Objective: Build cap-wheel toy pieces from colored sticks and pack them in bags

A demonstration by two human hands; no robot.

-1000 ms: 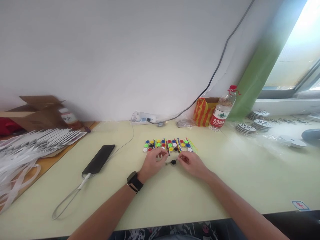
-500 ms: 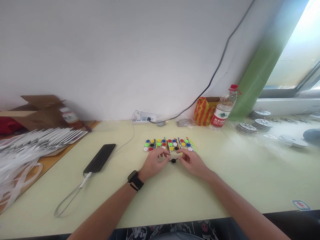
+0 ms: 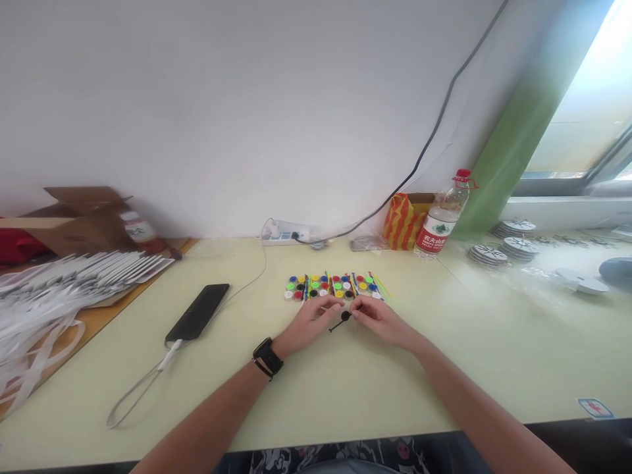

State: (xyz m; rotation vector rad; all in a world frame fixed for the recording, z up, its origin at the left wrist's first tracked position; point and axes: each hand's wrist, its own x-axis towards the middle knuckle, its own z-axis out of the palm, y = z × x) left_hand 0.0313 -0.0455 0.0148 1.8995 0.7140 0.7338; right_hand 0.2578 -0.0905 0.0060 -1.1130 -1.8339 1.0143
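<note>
Between left hand and right hand, black disc

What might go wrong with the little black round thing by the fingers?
The small black disc might slip: it seems pinched only near one end of its strip, by the right hand. Either that hand or the left hand could bump the coloured discs just beyond the fingers and muddle their rows.
</note>
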